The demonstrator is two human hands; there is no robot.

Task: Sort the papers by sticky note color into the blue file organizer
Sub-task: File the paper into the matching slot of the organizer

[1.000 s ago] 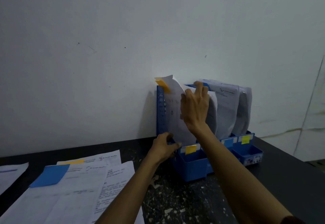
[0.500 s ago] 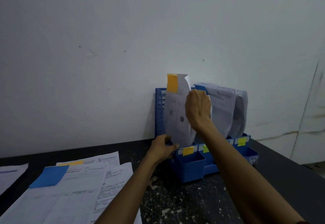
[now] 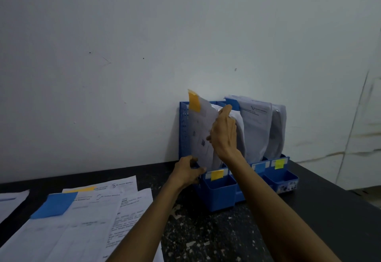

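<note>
surface: black speckled table [image 3: 206,239] | back, at wall: blue file organizer [image 3: 218,194] | left: loose papers [image 3: 86,226], overlapping

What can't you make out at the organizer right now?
Head view:
Orange-noted paper: bottom edge hidden by left hand and blue file organizer.
Right hand: fingertips behind the sheets, grip unclear.
Rightmost slot's papers: sticky note hidden behind middle stack.
Printed text: too blurred.
Far-left paper: cut by frame edge.
</note>
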